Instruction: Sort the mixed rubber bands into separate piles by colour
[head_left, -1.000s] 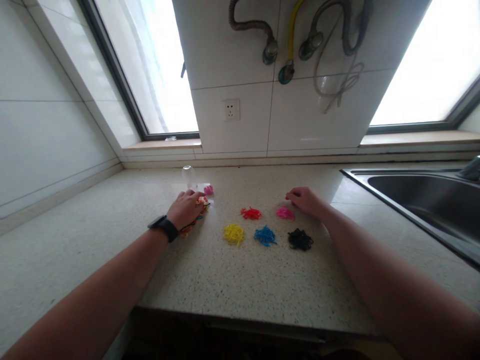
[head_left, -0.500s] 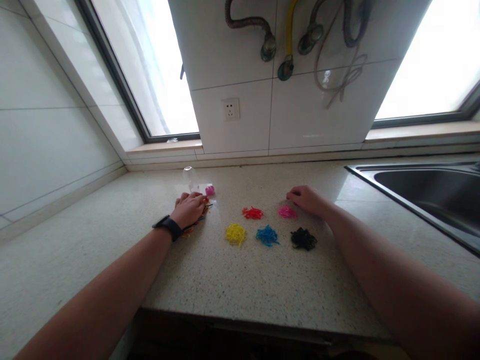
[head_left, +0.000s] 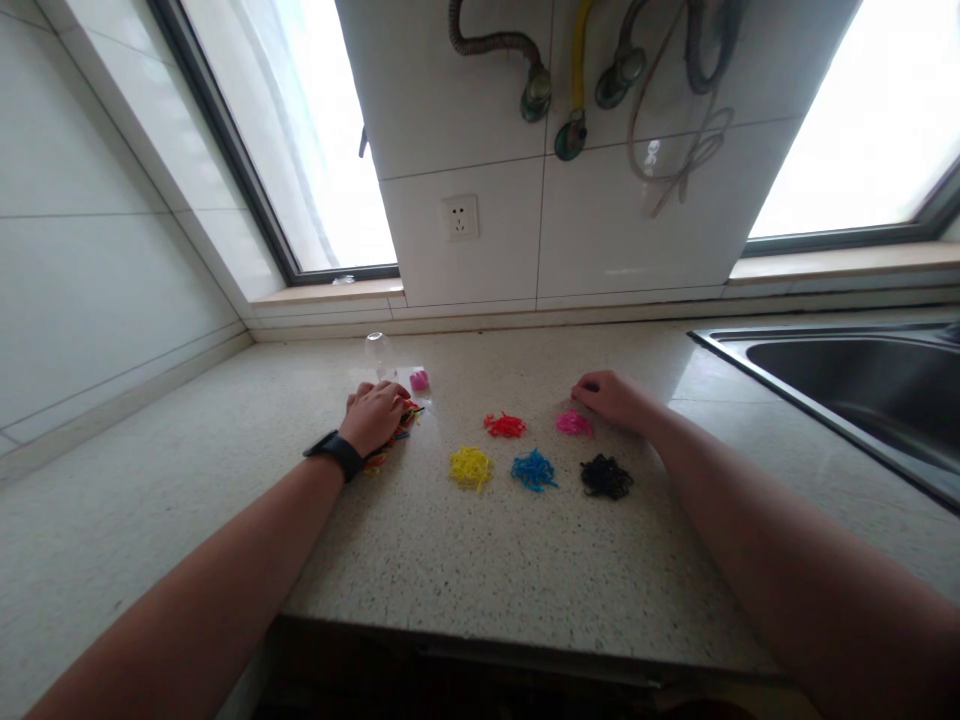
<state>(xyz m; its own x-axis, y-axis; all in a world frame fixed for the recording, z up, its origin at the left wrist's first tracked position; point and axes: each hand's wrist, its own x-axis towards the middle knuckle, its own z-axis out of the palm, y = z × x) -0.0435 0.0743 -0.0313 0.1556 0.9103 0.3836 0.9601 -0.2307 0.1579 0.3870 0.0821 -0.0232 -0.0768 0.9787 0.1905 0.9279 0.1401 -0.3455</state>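
Observation:
My left hand (head_left: 373, 415), with a black watch (head_left: 335, 455) on its wrist, rests over a mixed pile of coloured rubber bands (head_left: 397, 432). Its fingers are bent and a little apart, touching the pile and covering much of it. My right hand (head_left: 611, 398) lies on the counter, fingers curled in, just behind a small heap of pink rubber bands (head_left: 574, 424). Between the hands are separate heaps of red bands (head_left: 505, 426), yellow bands (head_left: 471, 469), blue bands (head_left: 534, 470) and black bands (head_left: 607, 477).
Beyond my left hand stands a clear upturned cup-like container (head_left: 377, 354), with a small pink object (head_left: 419, 380) beside it. A steel sink (head_left: 724, 345) is set into the speckled counter (head_left: 465, 570) at right. A socket (head_left: 460, 218) and pipes (head_left: 537, 95) are on the tiled wall.
My left hand has drawn back slightly to the left, showing more of the mixed bands by its fingertips. My right hand and the sorted heaps stay put.

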